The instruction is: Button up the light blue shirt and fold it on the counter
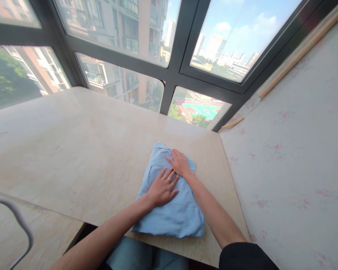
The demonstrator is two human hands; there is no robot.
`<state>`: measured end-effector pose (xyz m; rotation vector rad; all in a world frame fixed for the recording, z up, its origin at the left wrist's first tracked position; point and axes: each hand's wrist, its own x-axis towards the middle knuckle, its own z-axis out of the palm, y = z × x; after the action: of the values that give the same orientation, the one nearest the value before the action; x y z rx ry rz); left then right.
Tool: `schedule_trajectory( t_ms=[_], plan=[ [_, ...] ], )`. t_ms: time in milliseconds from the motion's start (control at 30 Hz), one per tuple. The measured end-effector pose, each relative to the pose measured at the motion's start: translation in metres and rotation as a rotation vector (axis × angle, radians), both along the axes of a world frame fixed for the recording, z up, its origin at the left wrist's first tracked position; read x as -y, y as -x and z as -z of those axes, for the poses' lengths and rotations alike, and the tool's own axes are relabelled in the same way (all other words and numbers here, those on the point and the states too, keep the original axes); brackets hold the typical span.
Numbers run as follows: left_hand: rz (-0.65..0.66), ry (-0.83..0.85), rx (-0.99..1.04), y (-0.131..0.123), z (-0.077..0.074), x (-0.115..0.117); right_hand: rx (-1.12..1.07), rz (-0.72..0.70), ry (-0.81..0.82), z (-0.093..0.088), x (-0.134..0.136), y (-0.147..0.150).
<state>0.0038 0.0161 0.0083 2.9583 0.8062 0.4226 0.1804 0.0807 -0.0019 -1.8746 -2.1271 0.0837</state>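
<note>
A light blue piece of folded clothing [174, 217] lies flat near the front edge of the stone-patterned ledge [101, 161]. Its exact kind I cannot tell. My left hand [163, 187], with a ring on one finger, rests palm down on the middle of the cloth, fingers stretched out. Farther up and to the right, my right hand [179, 162] also lies flat on the cloth, thumb spread from the fingers. The two hands are close together, and neither grips the fabric. Part of the cloth is hidden under them.
Dark-framed windows [174, 75] close off the back of the ledge. A flower-patterned wall [293, 168] rises on the right. A grey-white cable or tube [21, 221] curves at the lower left, near a step in the surface. My legs [146, 253] are below the front edge.
</note>
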Motion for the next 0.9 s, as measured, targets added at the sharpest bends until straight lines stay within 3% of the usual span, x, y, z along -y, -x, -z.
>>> schedule_trajectory(
  t_ms=[200,433,700,900],
  plan=[
    [0.022,0.028,0.009,0.006,0.002,0.013,0.022,0.013,0.05,0.003,-0.004,-0.003],
    [0.069,0.088,-0.001,0.022,-0.001,0.05,0.051,0.018,0.086,0.001,-0.003,-0.001],
    [0.124,0.075,-0.049,0.039,0.001,0.089,0.05,0.03,0.072,0.001,-0.002,-0.001],
    [0.134,0.063,-0.057,0.046,0.0,0.104,0.04,0.022,0.022,0.001,0.0,-0.002]
  ],
)
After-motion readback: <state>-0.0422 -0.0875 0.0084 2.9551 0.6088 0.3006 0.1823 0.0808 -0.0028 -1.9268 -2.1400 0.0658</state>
